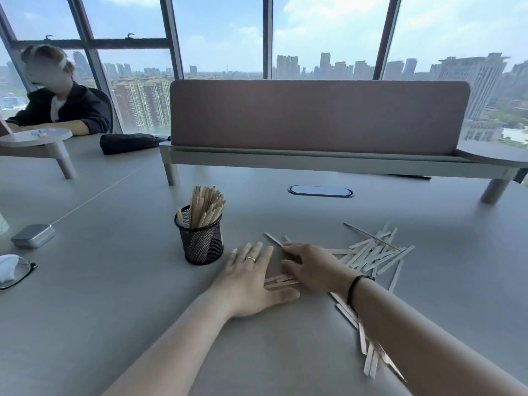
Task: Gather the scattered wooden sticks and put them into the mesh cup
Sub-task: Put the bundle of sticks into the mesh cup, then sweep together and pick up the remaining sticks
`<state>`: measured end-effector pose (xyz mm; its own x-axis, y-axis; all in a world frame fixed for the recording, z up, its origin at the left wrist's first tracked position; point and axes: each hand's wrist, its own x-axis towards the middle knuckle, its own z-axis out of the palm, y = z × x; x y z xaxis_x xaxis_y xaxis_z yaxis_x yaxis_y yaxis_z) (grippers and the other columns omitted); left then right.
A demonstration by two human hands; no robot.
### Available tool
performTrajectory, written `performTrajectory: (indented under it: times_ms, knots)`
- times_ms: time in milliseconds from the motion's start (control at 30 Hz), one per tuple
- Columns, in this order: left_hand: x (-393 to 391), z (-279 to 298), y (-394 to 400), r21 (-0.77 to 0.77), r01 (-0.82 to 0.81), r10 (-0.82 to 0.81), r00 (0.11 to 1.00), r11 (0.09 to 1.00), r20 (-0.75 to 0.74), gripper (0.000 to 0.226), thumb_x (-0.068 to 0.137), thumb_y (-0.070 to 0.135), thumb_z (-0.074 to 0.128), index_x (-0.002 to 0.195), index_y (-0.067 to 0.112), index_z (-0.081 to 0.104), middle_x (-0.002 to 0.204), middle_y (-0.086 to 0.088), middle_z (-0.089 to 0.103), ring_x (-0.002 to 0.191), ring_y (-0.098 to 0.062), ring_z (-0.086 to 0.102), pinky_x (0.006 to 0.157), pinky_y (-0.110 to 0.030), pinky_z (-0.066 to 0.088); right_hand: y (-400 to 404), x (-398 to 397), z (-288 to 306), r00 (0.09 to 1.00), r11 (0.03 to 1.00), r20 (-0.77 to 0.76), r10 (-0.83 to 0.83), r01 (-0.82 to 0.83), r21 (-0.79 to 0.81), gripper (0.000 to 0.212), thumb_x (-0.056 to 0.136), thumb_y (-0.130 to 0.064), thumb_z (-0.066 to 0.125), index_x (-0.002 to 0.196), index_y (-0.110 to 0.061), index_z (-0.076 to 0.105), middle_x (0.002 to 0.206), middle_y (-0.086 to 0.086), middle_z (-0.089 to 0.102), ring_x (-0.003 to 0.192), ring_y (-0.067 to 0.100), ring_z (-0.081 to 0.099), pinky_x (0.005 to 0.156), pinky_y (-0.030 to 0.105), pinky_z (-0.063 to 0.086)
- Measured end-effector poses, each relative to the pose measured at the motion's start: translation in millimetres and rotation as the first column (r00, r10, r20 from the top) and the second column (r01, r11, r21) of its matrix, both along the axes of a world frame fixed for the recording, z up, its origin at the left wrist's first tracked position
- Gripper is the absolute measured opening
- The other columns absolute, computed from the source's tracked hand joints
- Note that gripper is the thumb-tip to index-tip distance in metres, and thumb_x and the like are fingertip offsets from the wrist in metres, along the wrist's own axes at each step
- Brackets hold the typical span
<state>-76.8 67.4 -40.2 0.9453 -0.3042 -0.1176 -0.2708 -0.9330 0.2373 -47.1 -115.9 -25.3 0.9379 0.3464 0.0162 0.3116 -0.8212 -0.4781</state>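
A black mesh cup (pixel 201 238) stands upright on the grey table, with several wooden sticks (pixel 206 205) standing in it. More flat wooden sticks (pixel 374 254) lie scattered to the right of the cup, and others (pixel 368 348) lie under my right forearm. My left hand (pixel 251 277) rests flat on the table just right of the cup, fingers spread, wearing a ring. My right hand (pixel 310 267) lies next to it with fingers curled over a small bunch of sticks (pixel 278 280) between the two hands.
A pink desk divider (pixel 317 115) on legs crosses the table behind. A cable port (pixel 320 191) sits beyond the sticks. A small metal tin (pixel 33 235), glasses (pixel 20 274) and white cloth lie at left. A person sits far left behind a black pouch (pixel 128 142).
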Motion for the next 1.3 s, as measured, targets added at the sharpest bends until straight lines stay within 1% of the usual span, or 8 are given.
performTrajectory:
  times_ms: [67, 167, 267, 400, 567, 700, 1100, 1300]
  knots:
    - [-0.6, -0.2, -9.1, -0.004, 0.037, -0.037, 0.999, 0.999, 0.007, 0.137, 0.054, 0.104, 0.029, 0.16, 0.025, -0.005, 0.169, -0.002, -0.015, 0.155, -0.018, -0.011, 0.126, -0.045, 0.0, -16.0, -7.5, 3.8, 0.997, 0.969, -0.059, -0.051, 0.064, 0.238, 0.027, 0.096, -0.035, 0.058, 0.116, -0.02, 0.07, 0.112, -0.01, 0.073, 0.106, 0.01, 0.067, 0.087, 0.018, 0.049]
    - [-0.1, 2.3, -21.1, -0.092, 0.052, -0.047, 0.998, 0.994, 0.051, 0.132, 0.055, 0.101, 0.045, 0.158, 0.036, -0.006, 0.161, 0.007, -0.036, 0.152, -0.015, -0.02, 0.125, -0.046, 0.008, -55.1, -14.3, 15.5, 0.99, 0.921, 0.02, -0.141, 0.123, 0.369, 0.024, 0.096, -0.031, 0.062, 0.118, -0.026, 0.071, 0.111, -0.016, 0.068, 0.103, 0.003, 0.065, 0.077, -0.001, 0.039]
    - [9.9, -0.8, -29.9, -0.094, 0.072, -0.064, 0.995, 0.993, 0.082, 0.125, 0.058, 0.101, 0.044, 0.158, 0.04, -0.002, 0.166, 0.009, -0.022, 0.153, -0.013, -0.017, 0.125, -0.046, 0.007, -104.5, -17.1, 20.4, 0.945, 0.869, 0.127, -0.301, 0.218, 0.444, 0.02, 0.095, -0.033, 0.063, 0.111, -0.028, 0.072, 0.111, -0.016, 0.068, 0.109, 0.009, 0.065, 0.09, 0.017, 0.046]
    - [17.8, -3.4, -48.7, -0.12, 0.123, -0.106, 0.984, 0.985, 0.14, 0.112, 0.065, 0.097, 0.044, 0.157, 0.037, 0.022, 0.165, 0.013, 0.021, 0.153, -0.008, 0.013, 0.124, -0.034, 0.014, -155.9, -21.8, 0.9, 0.881, 0.889, 0.148, -0.449, 0.424, 0.174, 0.049, 0.089, -0.058, 0.059, 0.13, -0.031, 0.06, 0.134, -0.006, 0.06, 0.125, 0.02, 0.055, 0.101, 0.035, 0.042]
    - [19.5, -6.6, -60.6, -0.241, 0.2, -0.141, 0.96, 0.95, 0.24, 0.093, 0.063, 0.097, 0.039, 0.129, 0.035, 0.059, 0.129, 0.024, 0.054, 0.124, 0.0, 0.048, 0.106, -0.032, 0.043, -161.2, -12.6, -23.7, 0.864, 0.856, 0.118, -0.49, 0.502, -0.126, 0.078, 0.084, -0.08, 0.028, 0.146, -0.035, 0.038, 0.152, 0.002, 0.041, 0.145, 0.023, 0.028, 0.118, 0.046, 0.019]
    - [21.3, -10.8, -56.9, -0.313, 0.223, -0.15, 0.959, 0.923, 0.242, 0.072, 0.066, 0.087, 0.055, 0.114, 0.035, 0.067, 0.116, 0.025, 0.06, 0.111, 0.005, 0.054, 0.098, -0.034, 0.049, -148.6, -7.9, -20.2, 0.898, 0.892, 0.148, -0.414, 0.433, -0.132, 0.072, 0.089, -0.076, 0.025, 0.146, -0.033, 0.04, 0.154, -0.002, 0.039, 0.146, 0.017, 0.027, 0.118, 0.042, 0.017]
    - [25.9, -10.2, -51.7, -0.412, 0.292, -0.18, 0.94, 0.863, 0.29, 0.062, 0.067, 0.075, 0.069, 0.11, 0.03, 0.073, 0.1, 0.022, 0.069, 0.1, 0.005, 0.061, 0.091, -0.024, 0.05, -119.7, -16.3, -14.4, 0.925, 0.916, 0.155, -0.346, 0.369, -0.158, 0.071, 0.091, -0.075, 0.029, 0.145, -0.031, 0.042, 0.15, -0.002, 0.044, 0.139, 0.019, 0.038, 0.115, 0.036, 0.023]
    - [23.9, -10.4, -50.0, -0.415, 0.276, -0.141, 0.934, 0.867, 0.328, 0.034, 0.082, 0.048, 0.077, 0.108, 0.028, 0.074, 0.101, 0.017, 0.071, 0.096, 0.007, 0.062, 0.087, -0.014, 0.048, -108.3, -17.5, -12.1, 0.89, 0.904, 0.177, -0.42, 0.427, 0.002, 0.061, 0.09, -0.07, 0.04, 0.13, -0.028, 0.058, 0.136, -0.004, 0.058, 0.119, 0.022, 0.057, 0.088, 0.035, 0.045]
